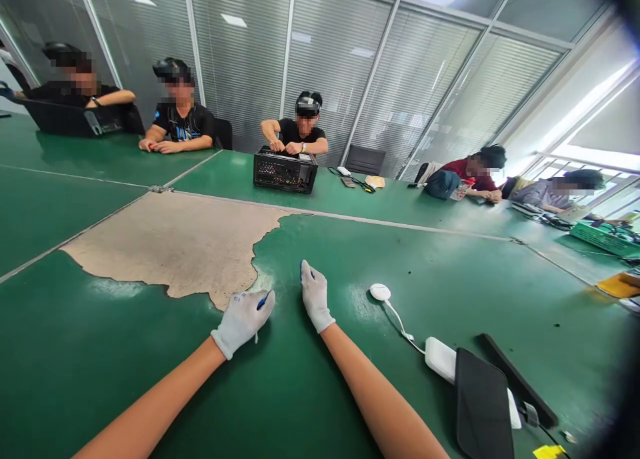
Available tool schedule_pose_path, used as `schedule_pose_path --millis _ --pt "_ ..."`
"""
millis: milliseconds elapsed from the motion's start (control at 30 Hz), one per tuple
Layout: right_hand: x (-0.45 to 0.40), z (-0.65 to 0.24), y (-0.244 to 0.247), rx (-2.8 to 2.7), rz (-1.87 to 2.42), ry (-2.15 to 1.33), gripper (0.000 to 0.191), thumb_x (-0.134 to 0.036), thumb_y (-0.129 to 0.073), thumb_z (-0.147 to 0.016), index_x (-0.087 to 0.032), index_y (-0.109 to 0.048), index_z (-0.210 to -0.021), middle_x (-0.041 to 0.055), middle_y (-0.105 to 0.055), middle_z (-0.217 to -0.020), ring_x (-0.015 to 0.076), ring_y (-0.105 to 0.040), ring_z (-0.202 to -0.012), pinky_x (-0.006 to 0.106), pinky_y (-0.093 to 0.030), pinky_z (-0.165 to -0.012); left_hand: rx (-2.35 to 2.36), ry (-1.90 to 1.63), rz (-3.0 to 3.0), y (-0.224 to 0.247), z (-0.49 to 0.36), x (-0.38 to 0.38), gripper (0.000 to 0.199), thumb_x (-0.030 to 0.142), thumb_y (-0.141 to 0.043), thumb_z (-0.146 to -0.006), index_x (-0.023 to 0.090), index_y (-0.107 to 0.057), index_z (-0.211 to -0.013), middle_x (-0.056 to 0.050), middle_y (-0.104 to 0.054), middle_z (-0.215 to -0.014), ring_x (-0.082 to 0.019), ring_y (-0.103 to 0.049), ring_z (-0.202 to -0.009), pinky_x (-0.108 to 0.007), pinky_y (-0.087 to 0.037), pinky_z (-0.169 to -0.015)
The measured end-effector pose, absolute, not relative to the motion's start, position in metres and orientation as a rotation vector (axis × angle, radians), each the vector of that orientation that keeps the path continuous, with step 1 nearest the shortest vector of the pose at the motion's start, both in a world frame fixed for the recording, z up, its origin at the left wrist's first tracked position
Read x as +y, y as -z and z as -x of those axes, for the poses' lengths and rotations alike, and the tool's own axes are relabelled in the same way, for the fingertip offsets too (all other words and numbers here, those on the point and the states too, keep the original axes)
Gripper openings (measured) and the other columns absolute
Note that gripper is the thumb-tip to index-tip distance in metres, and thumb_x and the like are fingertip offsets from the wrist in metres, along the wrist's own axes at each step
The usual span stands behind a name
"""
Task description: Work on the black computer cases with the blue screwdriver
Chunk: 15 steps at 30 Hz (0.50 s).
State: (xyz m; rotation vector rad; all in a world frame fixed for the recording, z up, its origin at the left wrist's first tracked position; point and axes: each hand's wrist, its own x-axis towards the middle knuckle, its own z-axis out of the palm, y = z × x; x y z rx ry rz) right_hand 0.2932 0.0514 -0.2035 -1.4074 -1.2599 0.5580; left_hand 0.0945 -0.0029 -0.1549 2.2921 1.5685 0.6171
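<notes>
My left hand [243, 321], in a white knit glove with blue on the finger side, is closed in a loose fist over the green tabletop. It is by the lower right tip of a pale tan, ragged-edged area [175, 242] of the table surface. To its right, with a gap between, my right hand [315, 297] wears a matching glove and is also curled closed. No object sticks out of either fist. The palms are turned out of sight.
At right lie a white round charger [380, 292] on a cable, a white power bank [441, 359], a black phone [484, 405] and a dark bar [517, 379]. Across the table a person [305, 129] handles a black computer case [284, 172]. Other people sit left and right.
</notes>
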Motion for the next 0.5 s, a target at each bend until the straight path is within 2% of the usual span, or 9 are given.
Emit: schedule_pose_path --millis 233,400,500 --pt "0.059 -0.300 0.215 -1.090 1.353 -0.578 0.044 -0.058 -0.047 -0.095 -0.022 -0.045 -0.070 -0.0049 -0.033 -0.061 0.0130 -0.026 -0.062 0.028 -0.026 -0.054 1.476 -0.825 -2.252 0.155 -0.093 -0.004 0.047 0.047 -0.029 -0.103 0.022 -0.041 -0.065 0.003 -0.043 -0.055 -0.013 -0.040 -0.049 -0.031 -0.026 -0.058" --pt "0.060 -0.309 0.216 -1.080 1.317 -0.496 0.040 -0.058 -0.048 -0.093 -0.021 -0.052 -0.078 -0.0033 -0.039 -0.068 0.0135 -0.030 -0.065 0.026 -0.032 -0.058 1.466 -0.838 -2.298 0.159 -0.092 -0.003 0.047 0.048 -0.029 -0.104 0.022 -0.049 -0.069 0.001 -0.052 -0.058 -0.015 -0.048 -0.052 -0.031 -0.030 -0.059" --pt "0.061 -0.312 0.216 -1.065 1.318 -0.472 0.042 -0.060 -0.044 -0.094 -0.021 -0.051 -0.077 -0.0031 -0.039 -0.068 0.0137 -0.031 -0.064 0.026 -0.032 -0.057 1.466 -0.819 -2.303 0.161 -0.092 -0.003 0.052 0.051 -0.026 -0.105 0.022 -0.052 -0.070 0.000 -0.057 -0.060 -0.016 -0.052 -0.054 -0.030 -0.034 -0.060"
